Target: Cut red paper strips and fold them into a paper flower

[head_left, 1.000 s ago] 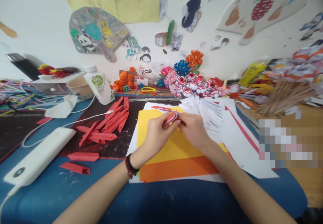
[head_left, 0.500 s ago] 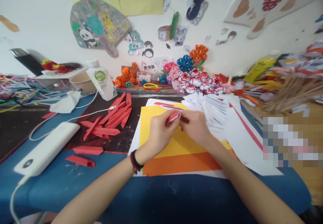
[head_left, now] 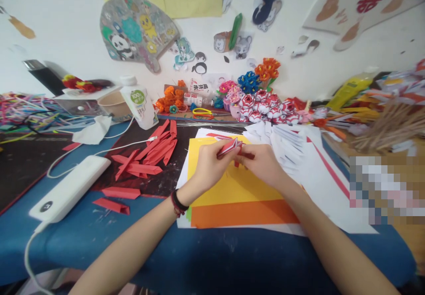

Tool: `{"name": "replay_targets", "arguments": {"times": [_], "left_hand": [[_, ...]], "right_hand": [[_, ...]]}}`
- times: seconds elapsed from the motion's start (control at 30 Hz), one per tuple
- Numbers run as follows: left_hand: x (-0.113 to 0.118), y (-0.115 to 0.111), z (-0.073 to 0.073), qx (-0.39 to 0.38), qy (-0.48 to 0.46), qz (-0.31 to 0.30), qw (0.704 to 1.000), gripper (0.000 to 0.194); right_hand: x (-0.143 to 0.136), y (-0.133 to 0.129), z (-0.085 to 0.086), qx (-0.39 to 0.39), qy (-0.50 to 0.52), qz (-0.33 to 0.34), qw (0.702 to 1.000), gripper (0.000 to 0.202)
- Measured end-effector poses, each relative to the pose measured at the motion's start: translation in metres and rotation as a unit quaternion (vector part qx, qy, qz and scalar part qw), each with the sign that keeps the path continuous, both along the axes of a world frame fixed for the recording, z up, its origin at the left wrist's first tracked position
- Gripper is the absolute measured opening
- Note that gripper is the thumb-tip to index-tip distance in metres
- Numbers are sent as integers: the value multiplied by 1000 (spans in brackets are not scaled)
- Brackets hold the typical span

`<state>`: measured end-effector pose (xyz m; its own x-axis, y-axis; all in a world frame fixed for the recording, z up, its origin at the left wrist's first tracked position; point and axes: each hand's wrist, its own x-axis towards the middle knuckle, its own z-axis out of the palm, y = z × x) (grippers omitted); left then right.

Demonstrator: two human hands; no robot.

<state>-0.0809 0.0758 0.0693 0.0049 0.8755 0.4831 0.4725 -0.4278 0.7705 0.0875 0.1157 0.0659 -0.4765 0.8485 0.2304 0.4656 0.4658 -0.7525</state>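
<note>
Between my two hands is a small folded strip of red and white paper (head_left: 229, 147), held above a yellow sheet (head_left: 212, 188). My left hand (head_left: 210, 162) pinches it with thumb and fingers. The fingers of my right hand (head_left: 260, 160) are closed on its right end, where a red end (head_left: 237, 164) pokes out below. How the folds lie inside my fingers is hidden. Under the yellow sheet lies an orange sheet (head_left: 245, 214). A pile of folded red paper strips (head_left: 156, 151) rests on the dark mat to the left.
A white power bank (head_left: 71, 188) with cables lies left. Cut white paper strips (head_left: 282, 146) and white sheets (head_left: 332, 184) spread on the right. Along the wall stand a white bottle (head_left: 141, 104), red-white paper flowers (head_left: 265, 106), yellow-handled scissors (head_left: 202, 111) and a yellow bottle (head_left: 350, 89).
The view has shifted slightly, so things sit a little further right. The folded paper is tilted differently in my fingers, and a red end now shows below my right hand.
</note>
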Motion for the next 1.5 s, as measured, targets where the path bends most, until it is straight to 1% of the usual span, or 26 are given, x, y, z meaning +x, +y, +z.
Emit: {"name": "replay_targets", "arguments": {"times": [0.17, 0.3, 0.4, 0.53, 0.57, 0.63, 0.73, 0.8, 0.9, 0.97, 1.03, 1.13, 1.23, 1.33, 1.4, 1.43, 1.5], "left_hand": [[-1, 1, -1, 2, 6, 0, 1000, 26], [0, 0, 1, -6, -13, 3, 1000, 24], [-1, 2, 5, -35, -83, 9, 996, 20], [-3, 6, 6, -80, -233, 8, 969, 22], [-3, 7, 5, -90, -256, 7, 962, 23], [-3, 9, 3, -105, -282, 4, 954, 25], [-4, 10, 2, -109, -281, 4, 954, 25], [-7, 11, 2, -118, -236, -3, 965, 27], [-13, 15, 3, -144, -139, -17, 980, 32], [-18, 17, 4, -146, -93, -18, 985, 32], [-22, 17, 7, -123, -44, -27, 991, 32], [-26, 14, 13, -63, 70, -62, 994, 26], [-26, 11, 17, -13, 189, -77, 979, 20], [-24, 11, 13, 83, 300, -70, 948, 23], [-23, 11, 9, 158, 349, -56, 922, 22], [-22, 11, 7, 183, 366, -49, 911, 21], [-22, 11, 3, 204, 390, -42, 897, 18]], "right_hand": [[-2, 2, -6, 7, -37, 1, 999, 23], [-4, 0, -6, 53, -42, -10, 998, 24], [-4, -3, 0, 83, -30, -25, 996, 28], [0, -3, 7, 101, 8, -29, 994, 31], [1, -3, 8, 94, 18, -24, 995, 33], [2, -2, 7, 53, 39, -21, 998, 37], [3, -1, 3, -27, 67, -37, 997, 38], [4, 1, 1, -36, 72, -55, 995, 36], [7, 5, 0, 4, 58, -97, 994, 33], [10, 9, 0, 26, 43, -124, 991, 33], [13, 13, -2, 31, 32, -137, 990, 34], [17, 17, -5, 23, 17, -141, 990, 35], [18, 18, -6, 27, -6, -133, 991, 35], [15, 16, -7, 24, -12, -104, 994, 35], [12, 14, -7, 22, -6, -82, 996, 32], [11, 13, -7, 21, -2, -71, 997, 30], [9, 11, -7, 22, 2, -49, 999, 27]]}}
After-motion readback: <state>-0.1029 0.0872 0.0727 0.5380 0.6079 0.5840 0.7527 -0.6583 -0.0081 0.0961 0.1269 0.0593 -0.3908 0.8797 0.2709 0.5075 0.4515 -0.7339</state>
